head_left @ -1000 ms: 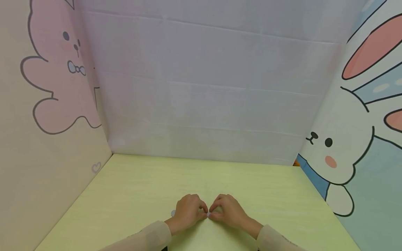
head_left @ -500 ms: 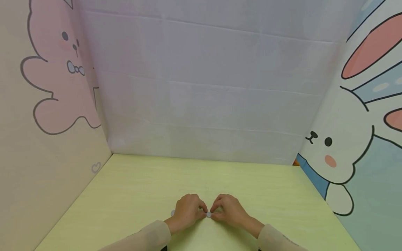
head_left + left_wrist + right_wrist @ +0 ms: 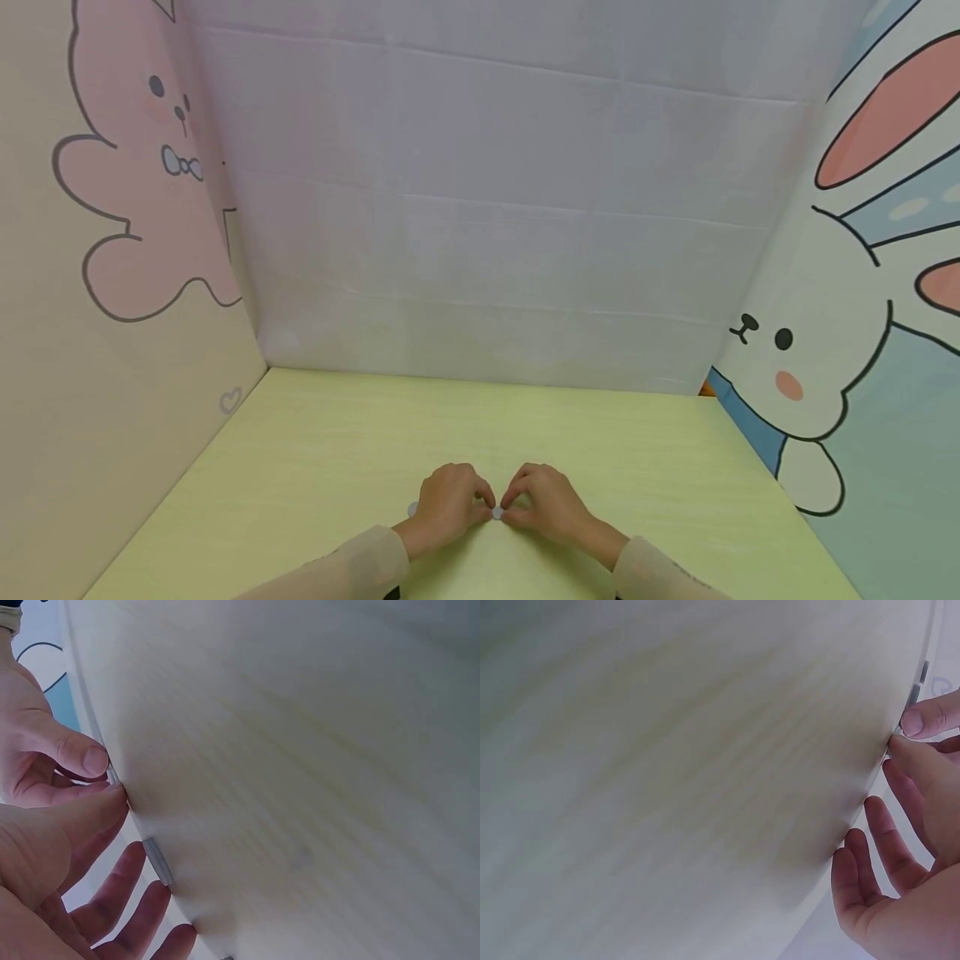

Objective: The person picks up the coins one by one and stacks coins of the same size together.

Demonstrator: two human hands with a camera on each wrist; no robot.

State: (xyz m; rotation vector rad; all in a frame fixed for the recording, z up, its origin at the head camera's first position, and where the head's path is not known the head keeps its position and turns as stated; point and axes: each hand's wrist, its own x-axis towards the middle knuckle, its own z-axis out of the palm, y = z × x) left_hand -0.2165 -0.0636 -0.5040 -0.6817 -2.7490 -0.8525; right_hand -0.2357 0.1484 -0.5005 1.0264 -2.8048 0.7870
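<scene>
A small grey disc (image 3: 497,513), coin-like and flat, lies low over the yellow tabletop between my two hands. My left hand (image 3: 448,507) holds its left edge with thumb and forefinger, and my right hand (image 3: 553,508) has the right edge in the same way. The fingertips nearly meet around it. Left of the left hand, partly covered by it, lies another grey disc (image 3: 412,508). In the left wrist view a short grey stack with a lined edge (image 3: 157,861) stands beside the left hand's lower fingertips. The disc (image 3: 113,775) between the thumbs shows only its edge.
The yellow tabletop (image 3: 360,433) spreads around both hands. A white cloth wall (image 3: 487,217) rises at the back. Side walls carry a pink cartoon animal (image 3: 150,250) on the left and a white rabbit (image 3: 825,375) on the right.
The disc, mostly hidden by fingertips a second ago, now shows its round face. The right fingers drew slightly right, then came back in. The left hand stays nearly still.
</scene>
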